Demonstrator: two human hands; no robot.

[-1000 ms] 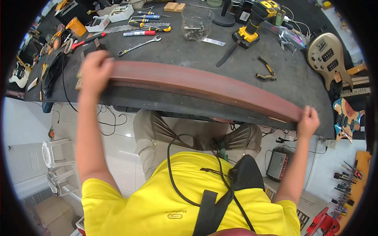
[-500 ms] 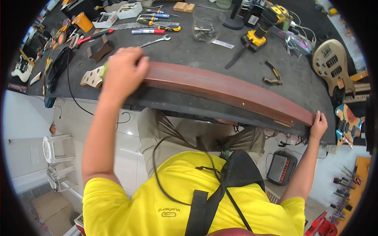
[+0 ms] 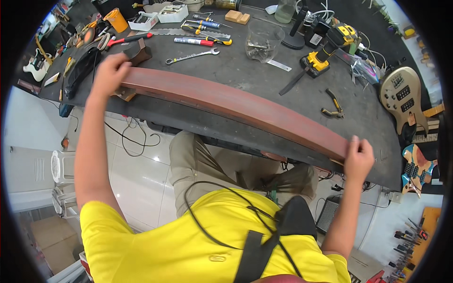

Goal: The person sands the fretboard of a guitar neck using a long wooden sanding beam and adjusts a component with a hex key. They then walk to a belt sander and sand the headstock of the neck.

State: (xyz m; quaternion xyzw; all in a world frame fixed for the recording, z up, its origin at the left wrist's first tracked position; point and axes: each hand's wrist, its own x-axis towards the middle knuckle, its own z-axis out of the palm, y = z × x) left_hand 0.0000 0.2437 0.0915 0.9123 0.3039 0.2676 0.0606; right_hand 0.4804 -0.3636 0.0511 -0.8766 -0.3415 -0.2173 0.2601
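A long, straight-sided reddish-brown beam lies lengthwise along the near edge of the dark workbench. My left hand is closed over its left end. My right hand grips the right end, fingers on top. Under the left end, beside my left hand, a small bit of light wood shows; the guitar headstock seen there earlier is now mostly hidden. Just behind that end stands a dark notched block. Whatever lies beneath the rest of the beam is covered by it.
Beyond the beam lie a combination wrench, a red-capped marker, a clear tub, a yellow cordless drill and pliers. A gold guitar body leans at the right. Loose cables hang below the bench's left side.
Both hands and the beam have slid left along the bench. The pale headstock with green tape, in sight before, is now mostly covered. The view has shifted slightly.
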